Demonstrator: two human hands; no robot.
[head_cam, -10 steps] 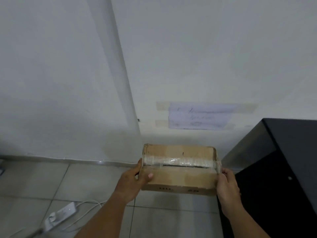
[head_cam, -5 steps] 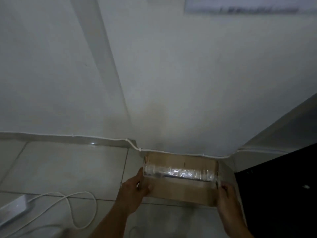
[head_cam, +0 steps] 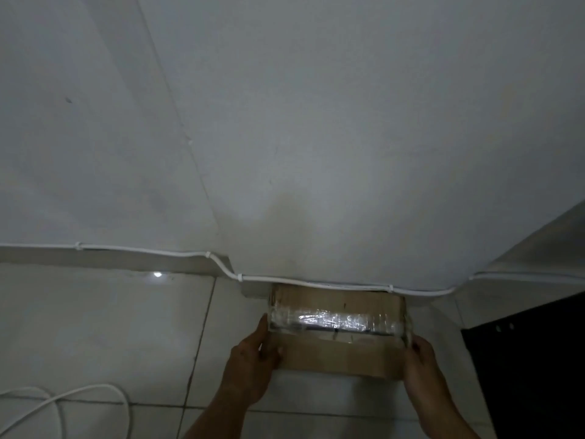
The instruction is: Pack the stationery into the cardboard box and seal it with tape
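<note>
Both forearms reach forward and down from the bottom edge of the view, one to each end of the cardboard box [head_cam: 335,354]. The left hand [head_cam: 250,365] grips the box's left end: its thumb lies bent over the top face near the corner, and its fingers run up along the side wall, close together. The right hand [head_cam: 421,369] clasps the right end, with the fingers curled round the edge. How far they wrap underneath cannot be told.

The box lies low at the foot of the wall [head_cam: 316,137]. Its far edge sits just under the white cable [head_cam: 158,251] clipped along the skirting, and the black cabinet [head_cam: 531,359] stands to its right. Whether it already rests on the floor tiles [head_cam: 95,327] cannot be told. A band of shiny clear tape [head_cam: 335,322] runs across its closed top from end to end.

A second ago the box was held higher, in front of the wall and below a taped-up paper note. Half a second ago it was close to the skirting, and now it is tucked against it. The grip of both hands is unchanged. The note and the power strip are gone from view, and only a loop of loose white cord [head_cam: 79,396] shows at lower left.
</note>
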